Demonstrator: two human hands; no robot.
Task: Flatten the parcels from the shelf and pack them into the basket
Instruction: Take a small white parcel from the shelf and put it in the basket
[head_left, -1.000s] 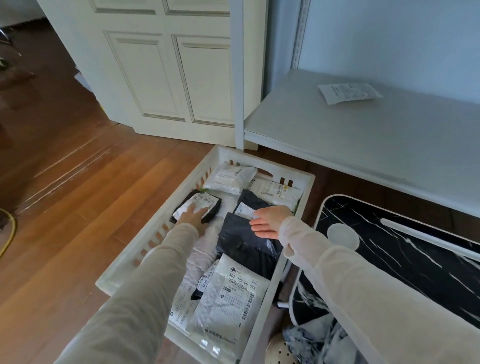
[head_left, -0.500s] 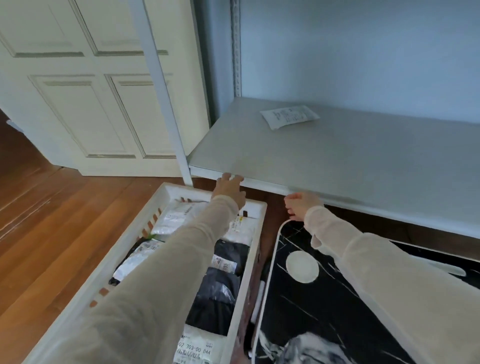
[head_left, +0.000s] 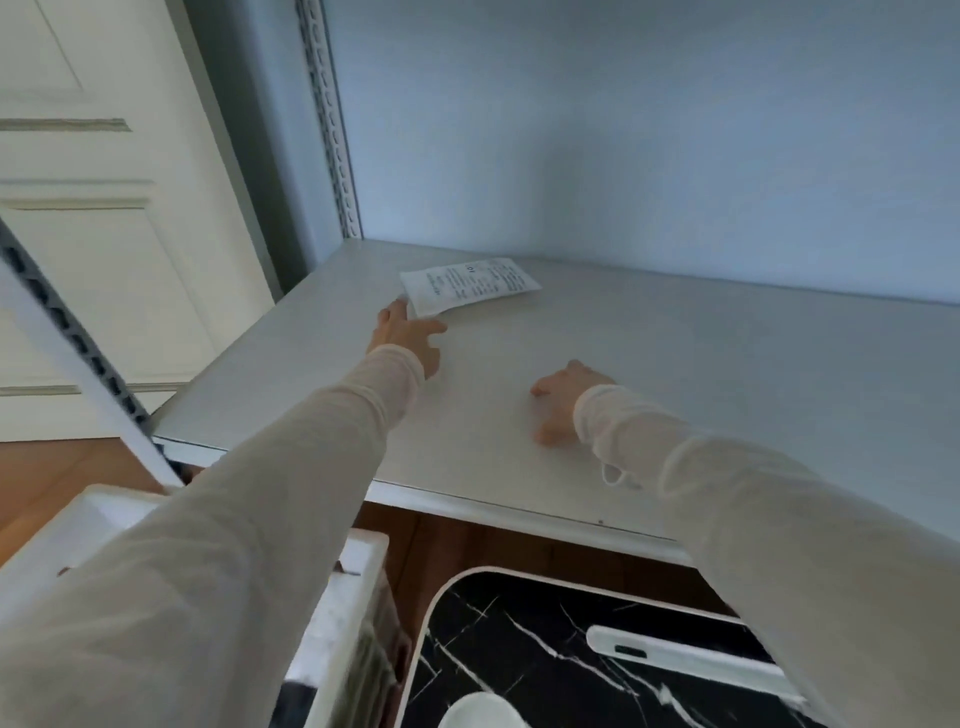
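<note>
Shelf (head_left: 675, 389): one parcel (head_left: 470, 285); left hand (head_left: 408, 338) spread, touching it; right hand (head_left: 558, 400) loosely curled.

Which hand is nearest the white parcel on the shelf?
The left hand, fingers stretched to the white parcel at its corner; the right hand rests on the shelf, apart from it.

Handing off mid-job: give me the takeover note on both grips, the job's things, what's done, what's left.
Left-hand grip: open, fingertips at the near corner of the flat white printed parcel, not grasped.
Right-hand grip: rests on the pale grey shelf, holding nothing.
White plastic basket: lower left, contents blurred.
Done: shelf shows only this parcel.
Left: take it, flatten it, pack it.
</note>
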